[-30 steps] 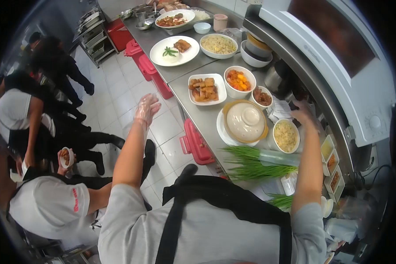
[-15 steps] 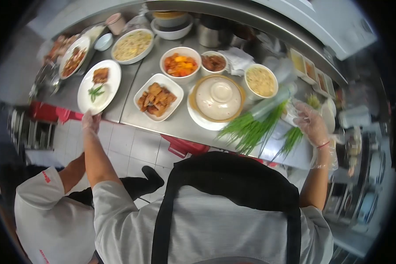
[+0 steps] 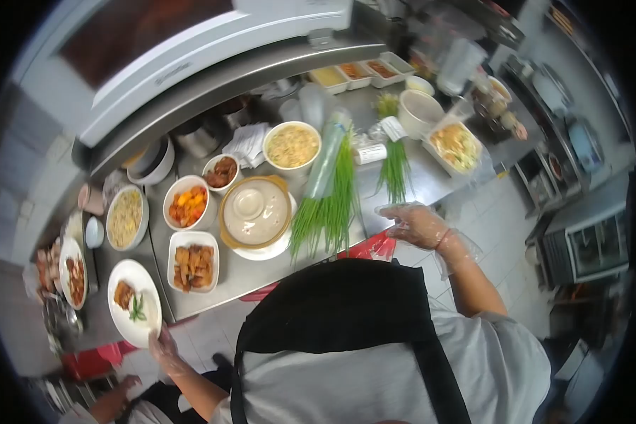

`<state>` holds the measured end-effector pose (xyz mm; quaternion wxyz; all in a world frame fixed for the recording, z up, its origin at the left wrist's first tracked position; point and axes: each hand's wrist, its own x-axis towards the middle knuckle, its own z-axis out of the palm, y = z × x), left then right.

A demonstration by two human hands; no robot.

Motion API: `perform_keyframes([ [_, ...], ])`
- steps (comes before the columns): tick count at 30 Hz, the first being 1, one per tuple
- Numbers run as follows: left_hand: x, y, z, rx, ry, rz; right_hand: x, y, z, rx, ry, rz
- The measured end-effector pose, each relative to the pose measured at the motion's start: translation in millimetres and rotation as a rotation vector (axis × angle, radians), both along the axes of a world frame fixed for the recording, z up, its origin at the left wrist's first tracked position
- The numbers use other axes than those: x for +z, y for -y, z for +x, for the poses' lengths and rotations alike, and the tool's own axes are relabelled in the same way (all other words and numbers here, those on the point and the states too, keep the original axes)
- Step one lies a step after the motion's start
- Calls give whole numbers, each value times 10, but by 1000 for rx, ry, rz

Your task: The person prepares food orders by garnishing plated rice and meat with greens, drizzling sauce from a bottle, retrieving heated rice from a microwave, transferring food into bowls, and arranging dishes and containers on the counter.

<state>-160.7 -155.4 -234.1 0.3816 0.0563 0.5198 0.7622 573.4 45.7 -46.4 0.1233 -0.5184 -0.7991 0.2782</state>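
Observation:
My left hand (image 3: 164, 352), in a clear plastic glove, grips the near rim of a white oval plate (image 3: 147, 281). On the plate lie a browned piece of food (image 3: 124, 295) and a green leafy sprig (image 3: 137, 308). My right hand (image 3: 418, 225), also gloved, hovers by the counter's front edge with its fingers stretched out and nothing in them. Nearest to it are a small bunch of green chives (image 3: 394, 173) and a larger bunch (image 3: 326, 222) partly wrapped in clear plastic.
A lidded clay pot (image 3: 256, 212) sits on a white plate mid-counter. Around it stand a square bowl of fried pieces (image 3: 193, 263), a bowl of orange and red chunks (image 3: 189, 203) and a noodle tub (image 3: 292, 146). Another person's hand (image 3: 126, 386) shows at lower left.
The view has turned to the right. My right hand has come away from beside the small chive bunch to the counter's front edge. My left hand still holds the plate.

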Motion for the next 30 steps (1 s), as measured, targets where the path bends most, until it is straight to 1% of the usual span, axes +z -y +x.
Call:
perform_keyframes([
  [1, 94, -59, 41, 150, 202, 35, -45, 40, 32, -14, -27, -20],
  [2, 230, -111, 172, 203, 194, 32, -105, 73, 51, -23, -55, -40],
  [3, 309, -134, 222, 193, 161, 26, -190, 103, 139, -38, -6, -46],
  [4, 474, -167, 384, 176, 142, 81, -187, 169, 194, -57, -3, -47],
  [6, 393, -43, 281, 50, 150, 350, -141, 275, 301, -87, 6, -41],
  [7, 466, -33, 283, 64, 84, 264, -267, 277, 411, -113, 107, -88],
  [9, 775, 56, 384, 109, -45, 94, -318, 351, 532, -161, 75, -128],
  [10, 898, 89, 438, 131, -40, 109, -332, 347, 558, -179, 57, -149],
  [12, 1163, 145, 550, 175, -36, 135, -326, 285, 593, -116, 92, -107],
  [14, 1400, 187, 800, 143, -95, 155, -284, 249, 679, -59, 132, -72],
  [16, 1610, 205, 1144, 158, -110, 119, -121, 157, 761, -43, 44, -139],
  [17, 1609, 215, 1198, 72, -114, 203, -9, 94, 826, -34, 2, -172],
  [18, 1604, 204, 1286, 58, -117, 177, 90, 35, 925, -33, -48, -129],
  [20, 1728, 130, 1738, 33, -120, 124, 280, -85, 1188, -30, -148, -44],
  [23, 1970, -69, 2748, -93, -129, 138, 514, -263, 1741, -153, -394, 108],
  [25, 1733, -160, 2987, -116, -83, 114, 602, -419, 2211, -304, -349, 135],
  [26, 1754, -260, 3295, -127, -58, 105, 621, -520, 2468, -378, -325, 151],
  [30, 1771, -641, 4646, -156, -94, 55, 371, -1112, 3458, -566, -462, 76],
])
